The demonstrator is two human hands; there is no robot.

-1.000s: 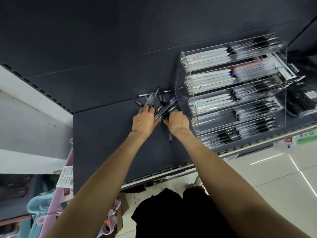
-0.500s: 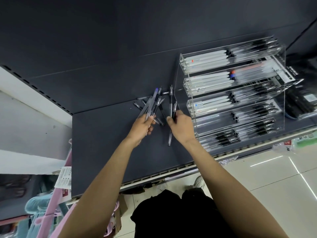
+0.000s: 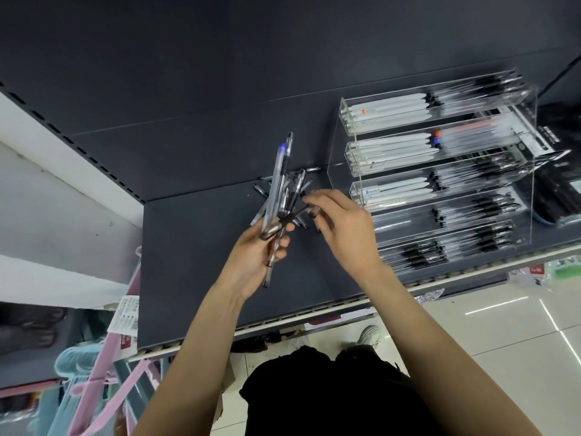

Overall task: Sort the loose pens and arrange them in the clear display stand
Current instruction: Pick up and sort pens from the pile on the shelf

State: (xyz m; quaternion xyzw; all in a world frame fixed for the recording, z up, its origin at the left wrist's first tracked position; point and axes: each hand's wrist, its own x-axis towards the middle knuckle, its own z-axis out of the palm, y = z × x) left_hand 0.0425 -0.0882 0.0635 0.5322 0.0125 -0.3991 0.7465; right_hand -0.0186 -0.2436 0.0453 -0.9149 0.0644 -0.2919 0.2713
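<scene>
Two hands [image 3: 261, 256], one clear display stand [image 3: 531, 127] with five tiers, perhaps five held pens [image 3: 278, 184].

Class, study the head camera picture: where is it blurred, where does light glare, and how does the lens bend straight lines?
Head view: the right hand and the clear display stand are smeared by motion blur; bright streaks of light reflect off the floor tiles; the wide lens bows the shelf edge and tilts the scene.

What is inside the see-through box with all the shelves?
The clear stepped display stand holds rows of pens lying flat: white-barrelled ones on its upper tiers, black-gripped clear ones lower down. The right hand covers part of the lower tiers.
</scene>
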